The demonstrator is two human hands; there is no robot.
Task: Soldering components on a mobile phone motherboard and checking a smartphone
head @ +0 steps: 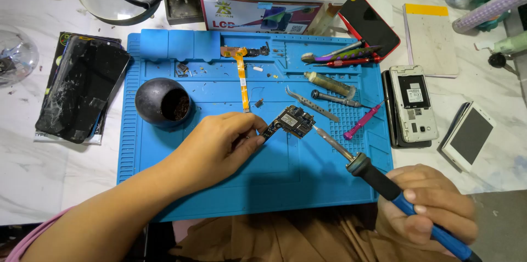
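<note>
Left hand [219, 144] pinches a circuit board [291, 122] on the blue mat [285, 174]; right hand [428, 212], at four o'clock, grips a soldering iron [384, 182], tip just short.

Red-white box [258, 16] top ctr; dark phone screens: cracked [82, 89] left, red-edged [374, 23] top right, white-framed [469, 135] right.

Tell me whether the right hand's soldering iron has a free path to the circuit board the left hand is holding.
Probably yes. The soldering iron in the right hand points at the circuit board, tip just short of its edge, over bare mat. The left hand grips the opposite end.
</note>
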